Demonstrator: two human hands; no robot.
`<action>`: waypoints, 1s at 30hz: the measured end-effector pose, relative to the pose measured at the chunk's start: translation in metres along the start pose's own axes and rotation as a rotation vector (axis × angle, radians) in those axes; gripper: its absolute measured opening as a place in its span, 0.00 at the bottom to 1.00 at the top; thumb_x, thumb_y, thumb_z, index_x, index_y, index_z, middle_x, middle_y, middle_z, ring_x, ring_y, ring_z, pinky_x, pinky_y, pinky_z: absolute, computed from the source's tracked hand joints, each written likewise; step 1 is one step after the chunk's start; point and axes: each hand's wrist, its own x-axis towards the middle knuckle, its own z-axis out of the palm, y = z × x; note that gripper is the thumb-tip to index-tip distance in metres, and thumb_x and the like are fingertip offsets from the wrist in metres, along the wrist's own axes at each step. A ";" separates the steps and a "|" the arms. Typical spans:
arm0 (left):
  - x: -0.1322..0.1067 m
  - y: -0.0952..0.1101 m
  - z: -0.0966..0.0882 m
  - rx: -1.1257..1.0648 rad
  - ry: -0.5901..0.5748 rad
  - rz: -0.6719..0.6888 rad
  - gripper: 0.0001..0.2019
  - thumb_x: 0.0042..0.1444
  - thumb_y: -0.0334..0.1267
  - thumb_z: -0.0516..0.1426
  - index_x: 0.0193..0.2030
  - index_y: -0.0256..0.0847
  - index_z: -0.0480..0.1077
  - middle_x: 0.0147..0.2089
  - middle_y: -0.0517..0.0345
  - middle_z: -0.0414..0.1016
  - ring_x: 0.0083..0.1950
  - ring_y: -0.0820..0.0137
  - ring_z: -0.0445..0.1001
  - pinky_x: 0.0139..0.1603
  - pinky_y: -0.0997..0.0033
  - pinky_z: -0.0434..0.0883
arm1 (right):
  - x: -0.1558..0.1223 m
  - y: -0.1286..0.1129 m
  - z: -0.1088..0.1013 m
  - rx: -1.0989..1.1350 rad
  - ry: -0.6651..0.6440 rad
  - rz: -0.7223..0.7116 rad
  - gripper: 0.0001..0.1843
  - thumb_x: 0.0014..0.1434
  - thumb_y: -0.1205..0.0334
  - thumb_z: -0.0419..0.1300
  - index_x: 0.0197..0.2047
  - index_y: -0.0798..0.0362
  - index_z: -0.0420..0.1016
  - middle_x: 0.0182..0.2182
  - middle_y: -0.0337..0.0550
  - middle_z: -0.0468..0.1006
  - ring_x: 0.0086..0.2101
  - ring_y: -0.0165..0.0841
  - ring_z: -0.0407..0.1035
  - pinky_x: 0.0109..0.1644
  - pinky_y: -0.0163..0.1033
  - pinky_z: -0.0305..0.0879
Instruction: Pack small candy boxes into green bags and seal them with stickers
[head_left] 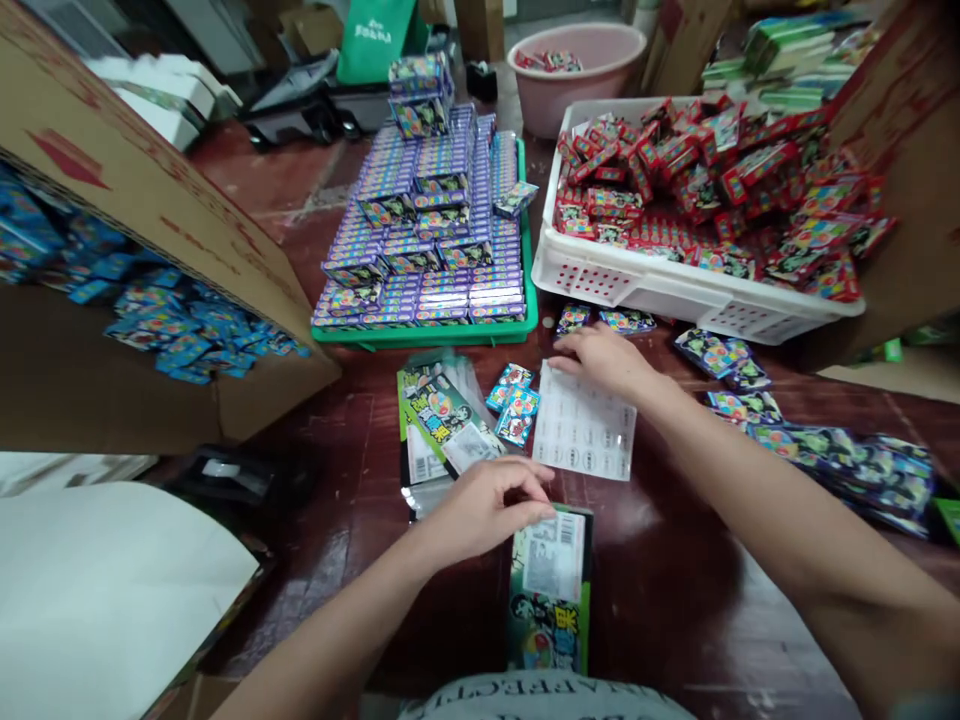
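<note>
Grey shirt [540, 692], partly legible "AFFECT", sits nearest; green pouch [547, 620] lies flat just beyond, probably for easy reach. Left hand [484, 505] is by pouch's far end, fingers curved, thumb and forefinger tips apart. Right hand [611, 362] is at far edge of sticker sheet [585, 430]; can't tell if fingers pinch. Pouch reads 果, has barcode label [553, 560]; sheet's round marks unreadable.

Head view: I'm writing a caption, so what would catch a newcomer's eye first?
The white plastic basket heaped with small red boxes, upper right, probably strikes first. Left of it, a green tray holds tight rows of purple boxes. Nearer, at center, the right hand is at the top edge of a sheet of round labels.
</note>
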 end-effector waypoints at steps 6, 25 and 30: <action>0.055 0.022 -0.038 0.256 0.331 0.159 0.19 0.61 0.39 0.62 0.58 0.46 0.70 0.61 0.50 0.74 0.61 0.60 0.73 0.63 0.53 0.69 | -0.009 -0.005 0.001 0.161 -0.102 -0.086 0.08 0.62 0.55 0.62 0.36 0.50 0.78 0.33 0.41 0.82 0.34 0.36 0.74 0.41 0.39 0.67; 0.107 0.014 0.000 -0.231 0.216 -0.008 0.11 0.60 0.45 0.62 0.38 0.38 0.77 0.34 0.59 0.79 0.34 0.72 0.75 0.35 0.73 0.70 | -0.065 0.012 -0.027 0.651 0.072 -0.052 0.15 0.61 0.47 0.64 0.43 0.50 0.79 0.38 0.43 0.80 0.39 0.37 0.74 0.45 0.43 0.71; 0.113 0.012 0.001 -0.085 0.295 -0.068 0.21 0.65 0.52 0.55 0.30 0.38 0.75 0.25 0.60 0.73 0.26 0.72 0.70 0.27 0.73 0.66 | -0.072 0.002 -0.033 0.422 0.171 -0.215 0.07 0.65 0.55 0.62 0.39 0.48 0.79 0.35 0.42 0.79 0.38 0.37 0.72 0.46 0.45 0.67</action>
